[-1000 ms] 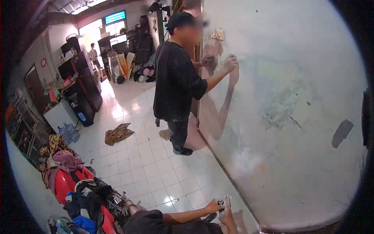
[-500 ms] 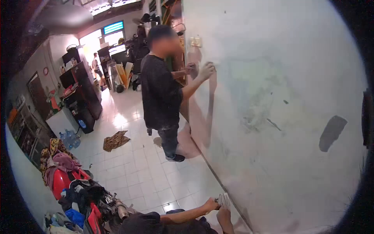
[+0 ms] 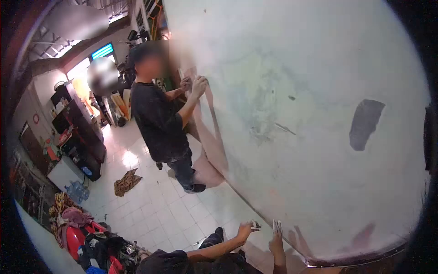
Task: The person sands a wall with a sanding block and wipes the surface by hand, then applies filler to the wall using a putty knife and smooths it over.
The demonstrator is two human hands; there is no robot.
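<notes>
My left hand [image 3: 245, 232] is at the bottom, closed around a small flat tool that looks like a putty knife [image 3: 255, 225]. To its right, near the foot of the wall, my right hand [image 3: 276, 245] is raised and closed on a pale, flat scraper [image 3: 277, 225] pointing up. A gap separates the two hands. Both tools are small here, and their exact shape is hard to make out. Beside me rises the whitish wall [image 3: 315, 196], with greenish smoothed patches, a dark streak and a grey patch [image 3: 366, 124].
A co-worker [image 3: 157, 118] in a black shirt stands ahead, both hands at the wall. A brown cloth [image 3: 127, 182] lies on the tiled floor [image 3: 150, 205]. To the left are a red motorbike [image 3: 77, 239] heaped with clothes, water jugs [image 3: 77, 192] and dark cabinets [image 3: 84, 132].
My hands, together half a second ago, have moved apart, each with a tool. The view has turned right and tilted, so the co-worker appears further left.
</notes>
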